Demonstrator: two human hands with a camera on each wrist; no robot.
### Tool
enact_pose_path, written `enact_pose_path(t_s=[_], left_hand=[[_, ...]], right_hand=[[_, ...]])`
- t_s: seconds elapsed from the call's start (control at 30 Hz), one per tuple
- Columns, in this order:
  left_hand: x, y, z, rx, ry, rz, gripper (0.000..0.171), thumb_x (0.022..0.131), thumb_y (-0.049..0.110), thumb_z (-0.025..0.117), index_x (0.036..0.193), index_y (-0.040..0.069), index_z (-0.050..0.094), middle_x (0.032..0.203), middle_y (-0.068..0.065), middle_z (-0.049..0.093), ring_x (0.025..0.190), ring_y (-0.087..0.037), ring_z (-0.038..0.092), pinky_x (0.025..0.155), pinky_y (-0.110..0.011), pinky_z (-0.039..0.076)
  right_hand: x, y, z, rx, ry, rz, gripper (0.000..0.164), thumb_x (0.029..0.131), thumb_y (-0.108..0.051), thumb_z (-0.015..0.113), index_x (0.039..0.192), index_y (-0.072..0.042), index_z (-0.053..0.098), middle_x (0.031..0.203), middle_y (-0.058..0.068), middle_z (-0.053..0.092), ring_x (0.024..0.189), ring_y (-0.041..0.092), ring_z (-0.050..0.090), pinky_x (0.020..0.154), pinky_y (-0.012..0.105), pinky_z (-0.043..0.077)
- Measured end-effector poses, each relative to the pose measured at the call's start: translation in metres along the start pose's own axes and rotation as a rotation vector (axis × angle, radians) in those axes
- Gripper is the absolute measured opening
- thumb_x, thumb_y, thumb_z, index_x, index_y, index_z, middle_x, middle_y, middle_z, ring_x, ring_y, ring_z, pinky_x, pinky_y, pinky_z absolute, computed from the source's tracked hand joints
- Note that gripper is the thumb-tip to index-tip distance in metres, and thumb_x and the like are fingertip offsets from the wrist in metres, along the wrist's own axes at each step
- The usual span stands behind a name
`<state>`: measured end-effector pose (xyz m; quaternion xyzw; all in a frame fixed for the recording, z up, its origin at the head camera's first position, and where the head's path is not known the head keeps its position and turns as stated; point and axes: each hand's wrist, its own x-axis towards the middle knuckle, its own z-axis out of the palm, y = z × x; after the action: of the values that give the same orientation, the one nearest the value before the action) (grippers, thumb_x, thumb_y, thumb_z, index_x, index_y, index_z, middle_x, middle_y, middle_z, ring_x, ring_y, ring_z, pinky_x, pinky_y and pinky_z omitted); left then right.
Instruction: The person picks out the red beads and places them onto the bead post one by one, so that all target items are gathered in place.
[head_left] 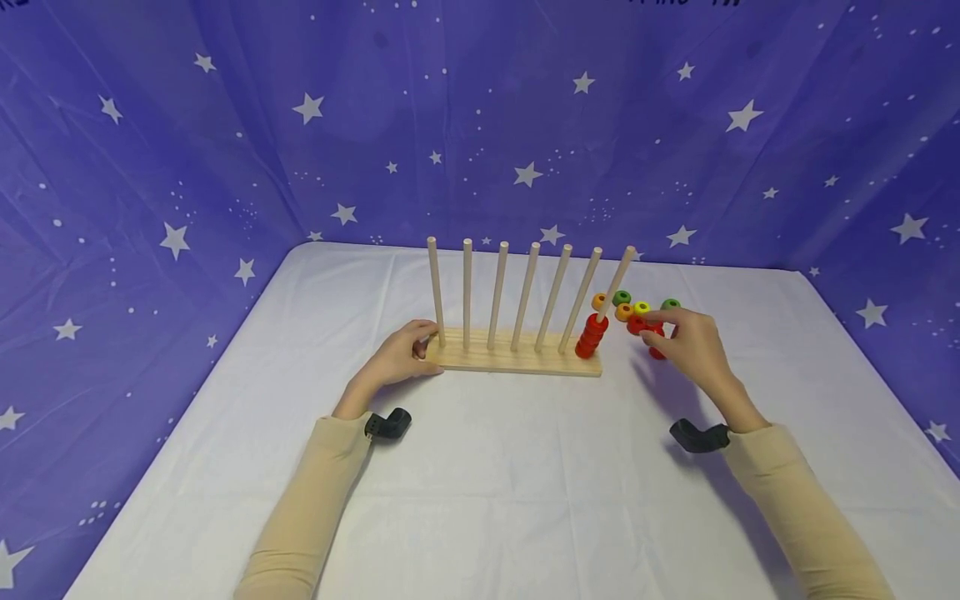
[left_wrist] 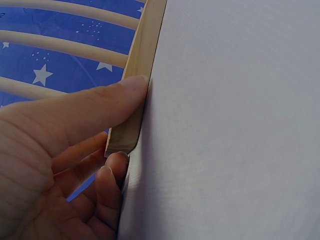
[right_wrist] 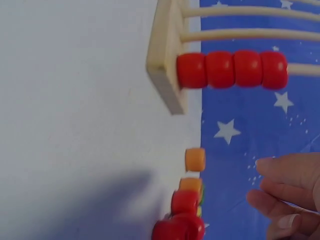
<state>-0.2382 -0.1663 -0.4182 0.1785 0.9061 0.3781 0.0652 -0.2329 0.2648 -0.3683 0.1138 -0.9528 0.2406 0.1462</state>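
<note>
A wooden peg rack (head_left: 517,362) stands upright on the table, with a row of several tall pegs (head_left: 497,296). My left hand (head_left: 401,357) grips its left end; in the left wrist view the thumb (left_wrist: 120,97) lies along the front edge and the other fingers curl at the end. Several red beads (head_left: 592,337) are stacked at the bottom of the rightmost peg. To the right of the rack, my right hand (head_left: 693,346) hovers over loose red beads (right_wrist: 185,202). Its thumb and fingers are apart in the right wrist view, with nothing between them.
Beyond the loose red ones lie orange beads (head_left: 624,312), green beads (head_left: 622,297) and a yellow bead (head_left: 642,308). A white cloth (head_left: 510,483) covers the table. Behind it hangs a purple-blue curtain (head_left: 480,125) with white stars.
</note>
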Motion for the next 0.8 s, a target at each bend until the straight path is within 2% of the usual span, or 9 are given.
enact_pose_path(t_s=[0.2, 0.33, 0.43, 0.5, 0.57, 0.63, 0.8], left_hand=[[-0.001, 0.000, 0.000, 0.002, 0.002, 0.005, 0.075, 0.075, 0.012, 0.077, 0.137, -0.008, 0.040, 0.135, -0.020, 0.045, 0.082, -0.019, 0.050, 0.069, -0.024, 0.041], [-0.001, 0.000, 0.000, 0.006, 0.004, 0.006, 0.075, 0.075, 0.012, 0.077, 0.138, -0.008, 0.040, 0.135, -0.020, 0.045, 0.082, -0.019, 0.050, 0.069, -0.024, 0.041], [-0.001, 0.000, 0.000, 0.009, 0.004, 0.006, 0.075, 0.075, 0.012, 0.077, 0.138, -0.007, 0.040, 0.135, -0.020, 0.046, 0.083, -0.018, 0.050, 0.069, -0.024, 0.041], [-0.001, 0.001, -0.001, 0.008, 0.005, 0.006, 0.075, 0.075, 0.012, 0.077, 0.138, -0.007, 0.040, 0.135, -0.019, 0.046, 0.083, -0.018, 0.050, 0.070, -0.024, 0.041], [-0.001, 0.001, -0.001, 0.009, 0.005, 0.008, 0.075, 0.075, 0.012, 0.077, 0.137, -0.007, 0.040, 0.135, -0.019, 0.046, 0.082, -0.018, 0.050, 0.070, -0.024, 0.041], [-0.001, 0.000, -0.001, 0.010, 0.008, 0.010, 0.075, 0.074, 0.011, 0.077, 0.137, -0.007, 0.041, 0.136, -0.019, 0.046, 0.082, -0.018, 0.050, 0.069, -0.024, 0.041], [-0.001, 0.001, -0.001, 0.004, 0.010, 0.011, 0.075, 0.074, 0.011, 0.077, 0.137, -0.007, 0.041, 0.135, -0.019, 0.046, 0.082, -0.018, 0.050, 0.069, -0.024, 0.041]], right_hand=[[-0.003, 0.014, -0.001, -0.019, -0.007, 0.036, 0.024, 0.079, -0.008, 0.071, 0.098, 0.006, 0.070, 0.095, 0.026, 0.069, 0.052, 0.015, 0.040, 0.046, 0.023, 0.032], [-0.004, 0.021, -0.003, -0.029, -0.066, 0.112, 0.026, 0.080, -0.010, 0.068, 0.100, 0.006, 0.069, 0.098, 0.028, 0.068, 0.054, 0.019, 0.043, 0.050, 0.024, 0.035], [-0.005, 0.025, -0.003, -0.049, -0.124, 0.167, 0.030, 0.081, -0.013, 0.066, 0.104, 0.007, 0.067, 0.102, 0.028, 0.067, 0.064, 0.028, 0.053, 0.057, 0.030, 0.041], [-0.005, 0.027, -0.003, -0.063, -0.148, 0.186, 0.032, 0.082, -0.014, 0.066, 0.106, 0.007, 0.066, 0.105, 0.029, 0.066, 0.077, 0.036, 0.058, 0.065, 0.037, 0.045], [-0.005, 0.029, -0.003, -0.071, -0.167, 0.199, 0.034, 0.082, -0.015, 0.066, 0.107, 0.008, 0.066, 0.107, 0.029, 0.065, 0.091, 0.041, 0.059, 0.071, 0.043, 0.047], [-0.005, 0.030, -0.002, -0.072, -0.183, 0.209, 0.035, 0.082, -0.015, 0.066, 0.108, 0.008, 0.066, 0.108, 0.029, 0.064, 0.098, 0.043, 0.057, 0.076, 0.047, 0.047], [-0.005, 0.034, 0.001, -0.072, -0.198, 0.211, 0.034, 0.081, -0.015, 0.068, 0.106, 0.007, 0.066, 0.108, 0.029, 0.065, 0.097, 0.043, 0.057, 0.073, 0.044, 0.046]])
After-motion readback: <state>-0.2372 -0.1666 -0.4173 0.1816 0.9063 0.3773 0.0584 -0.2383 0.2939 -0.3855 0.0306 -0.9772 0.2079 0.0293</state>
